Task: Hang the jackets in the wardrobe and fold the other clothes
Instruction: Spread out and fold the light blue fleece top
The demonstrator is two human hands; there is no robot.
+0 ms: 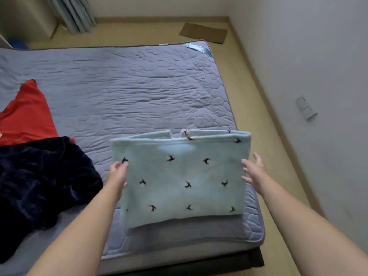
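A light blue fleece garment with small black bird marks lies folded into a rectangle near the bed's right front corner. My left hand touches its left edge, fingers curled onto the fabric. My right hand hovers just off its right edge, fingers spread, holding nothing. A dark navy velvety garment lies crumpled to the left. A red garment lies spread behind it at the bed's left side.
The bed has a grey-blue quilted mattress cover. A flat piece of cardboard lies on the floor beyond the bed. Curtains hang at the far left. A wall with a socket runs close along the right.
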